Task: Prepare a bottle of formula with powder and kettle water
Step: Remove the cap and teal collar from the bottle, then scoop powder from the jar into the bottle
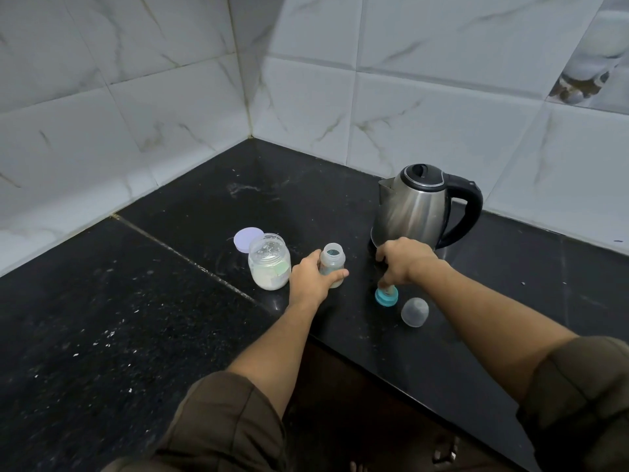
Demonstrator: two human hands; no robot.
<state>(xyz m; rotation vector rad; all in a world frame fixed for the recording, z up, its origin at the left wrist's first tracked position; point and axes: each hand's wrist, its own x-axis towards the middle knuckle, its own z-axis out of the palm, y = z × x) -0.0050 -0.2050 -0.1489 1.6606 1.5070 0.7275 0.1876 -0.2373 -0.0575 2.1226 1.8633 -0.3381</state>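
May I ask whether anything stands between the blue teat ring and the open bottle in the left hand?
Nothing visible does: only bare counter separates the blue teat ring, held by the right hand, from the bottle. The kettle stands behind, the clear cap right of the ring, the powder jar left of the bottle.

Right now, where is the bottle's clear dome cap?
In the head view, the clear dome cap sits on the black counter near its front edge, just right of the teal nipple ring and nearer the camera than the kettle.
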